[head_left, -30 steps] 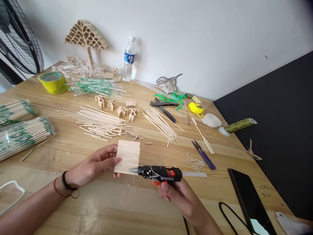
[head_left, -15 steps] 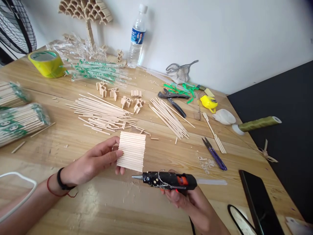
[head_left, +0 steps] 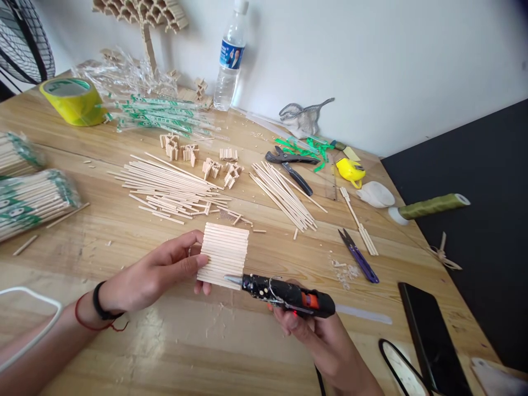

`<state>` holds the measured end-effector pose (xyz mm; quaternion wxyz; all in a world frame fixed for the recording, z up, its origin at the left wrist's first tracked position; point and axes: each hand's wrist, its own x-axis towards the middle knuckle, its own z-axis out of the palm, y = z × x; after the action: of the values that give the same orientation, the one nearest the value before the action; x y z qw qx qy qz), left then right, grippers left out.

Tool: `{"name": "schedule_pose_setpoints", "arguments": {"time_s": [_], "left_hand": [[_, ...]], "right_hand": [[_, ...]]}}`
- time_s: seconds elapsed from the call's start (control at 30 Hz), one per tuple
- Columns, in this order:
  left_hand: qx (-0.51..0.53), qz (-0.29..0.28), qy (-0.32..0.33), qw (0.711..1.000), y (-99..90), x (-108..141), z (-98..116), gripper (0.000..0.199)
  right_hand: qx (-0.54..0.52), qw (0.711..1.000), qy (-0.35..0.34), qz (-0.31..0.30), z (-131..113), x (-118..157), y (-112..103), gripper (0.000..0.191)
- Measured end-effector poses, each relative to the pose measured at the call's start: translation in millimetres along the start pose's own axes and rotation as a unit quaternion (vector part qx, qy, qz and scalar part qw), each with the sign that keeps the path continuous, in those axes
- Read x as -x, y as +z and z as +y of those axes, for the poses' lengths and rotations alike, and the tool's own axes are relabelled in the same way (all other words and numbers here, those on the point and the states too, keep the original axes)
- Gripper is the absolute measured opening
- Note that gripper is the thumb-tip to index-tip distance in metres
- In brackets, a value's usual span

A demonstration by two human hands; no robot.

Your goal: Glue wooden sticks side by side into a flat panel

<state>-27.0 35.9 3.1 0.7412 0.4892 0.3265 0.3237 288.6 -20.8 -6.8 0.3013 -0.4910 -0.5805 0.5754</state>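
Between thumb and fingers, my left hand (head_left: 152, 272) pinches the left edge of a square panel of thin wooden sticks (head_left: 226, 250), raised over the table. My right hand (head_left: 313, 335) is wrapped round the handle of a black glue gun (head_left: 284, 297) with a glue stick (head_left: 363, 314) sticking out at its back. The gun's metal nozzle lies over the panel's lower right part; whether it touches cannot be made out. Beyond the panel are a pile of loose sticks (head_left: 165, 184) and small glued stick pieces (head_left: 212, 168).
More sticks (head_left: 284, 198), pliers (head_left: 292, 165), purple snips (head_left: 358, 256) and a black phone (head_left: 433, 335) lie to the right. Bagged sticks (head_left: 37, 203) and yellow tape (head_left: 74, 103) are at left. A bottle (head_left: 230, 60) stands by the wall. A white cable crosses my left forearm.
The glue gun has moved up slightly, its nozzle now overlapping the panel's lower right part instead of lying below it. The view has shifted slightly; my left hand still holds the panel.
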Motion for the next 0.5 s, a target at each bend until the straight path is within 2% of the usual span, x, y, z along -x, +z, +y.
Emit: {"name": "schedule_pose_setpoints", "arguments": {"time_s": [0.23,0.3,0.4,0.5], "left_hand": [[-0.082,-0.030,-0.026,0.996,3.9,2,11,0.028],[-0.078,-0.027,-0.026,0.996,3.7,2,11,0.028],[-0.065,-0.022,-0.028,0.997,3.1,1,10,0.027],[-0.054,-0.024,-0.025,0.998,2.9,1,9,0.026]], "right_hand": [[0.000,0.995,-0.045,0.093,5,-5,4,0.044],[-0.002,0.996,-0.037,0.079,2,-5,3,0.043],[0.012,0.999,-0.023,0.027,-2,-3,2,0.044],[0.015,0.999,-0.011,0.032,-5,0,3,0.045]]}}
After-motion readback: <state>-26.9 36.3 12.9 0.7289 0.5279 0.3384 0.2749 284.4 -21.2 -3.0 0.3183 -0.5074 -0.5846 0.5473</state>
